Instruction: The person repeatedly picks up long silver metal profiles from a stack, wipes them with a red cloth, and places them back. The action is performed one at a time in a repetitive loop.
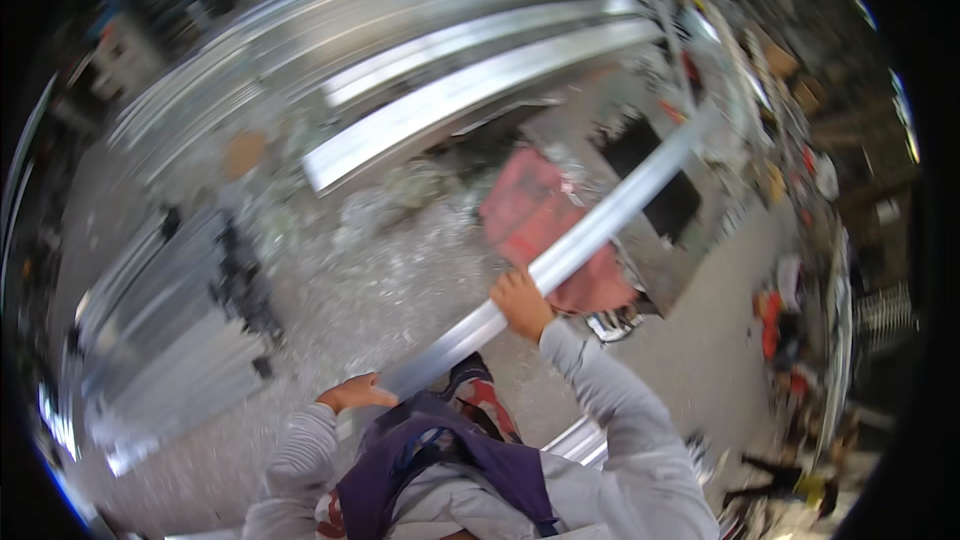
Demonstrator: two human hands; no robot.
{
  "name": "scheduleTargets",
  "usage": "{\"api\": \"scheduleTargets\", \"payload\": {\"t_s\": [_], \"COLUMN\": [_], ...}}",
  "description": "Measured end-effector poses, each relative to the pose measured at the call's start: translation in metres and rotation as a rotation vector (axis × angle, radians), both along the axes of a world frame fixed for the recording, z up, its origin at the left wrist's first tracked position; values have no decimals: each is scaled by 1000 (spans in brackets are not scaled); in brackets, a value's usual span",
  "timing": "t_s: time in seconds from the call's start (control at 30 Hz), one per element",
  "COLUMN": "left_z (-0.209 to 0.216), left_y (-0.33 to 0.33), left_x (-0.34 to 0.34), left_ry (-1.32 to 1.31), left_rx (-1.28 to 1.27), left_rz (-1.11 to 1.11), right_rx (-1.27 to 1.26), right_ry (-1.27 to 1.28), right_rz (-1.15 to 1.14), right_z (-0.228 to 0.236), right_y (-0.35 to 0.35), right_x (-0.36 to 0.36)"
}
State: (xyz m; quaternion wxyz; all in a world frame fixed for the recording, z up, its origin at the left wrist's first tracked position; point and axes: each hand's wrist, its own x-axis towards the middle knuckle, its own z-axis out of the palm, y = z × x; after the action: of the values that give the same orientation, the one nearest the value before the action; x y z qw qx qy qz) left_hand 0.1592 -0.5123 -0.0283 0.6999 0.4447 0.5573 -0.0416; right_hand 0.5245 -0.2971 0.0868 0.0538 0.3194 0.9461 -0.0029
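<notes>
A long, silvery metal profile [625, 202] runs slantwise in front of my body, from near my left hip up to the far right. My right hand [520, 305] is wrapped over it partway along. Close to its near end, my left hand [357, 393] grips the side with the thumb on top; the fingers underneath are hidden. Under the profile lies a red cloth or sheet [525, 202] on the floor, beside a dark rectangular patch [650, 190]. Motion blurs the profile's far end.
Long bright metal bars [470, 85] lie stacked across the far side. More profiles with dark ends [170, 340] lie at the left. Crumpled clear plastic [400, 195] covers part of the floor [700, 340]. Mixed clutter, including a red item [768, 325], lines the right.
</notes>
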Motion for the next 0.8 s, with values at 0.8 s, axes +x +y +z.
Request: {"api": "scheduleTargets", "payload": {"t_s": [0.8], "left_z": [41], "left_y": [28], "left_x": [11], "left_ry": [-136], "left_rx": [-13], "left_rz": [78], "right_rx": [-42], "right_ry": [126], "right_rz": [-1], "right_z": [-14], "right_y": [6], "right_x": [6]}}
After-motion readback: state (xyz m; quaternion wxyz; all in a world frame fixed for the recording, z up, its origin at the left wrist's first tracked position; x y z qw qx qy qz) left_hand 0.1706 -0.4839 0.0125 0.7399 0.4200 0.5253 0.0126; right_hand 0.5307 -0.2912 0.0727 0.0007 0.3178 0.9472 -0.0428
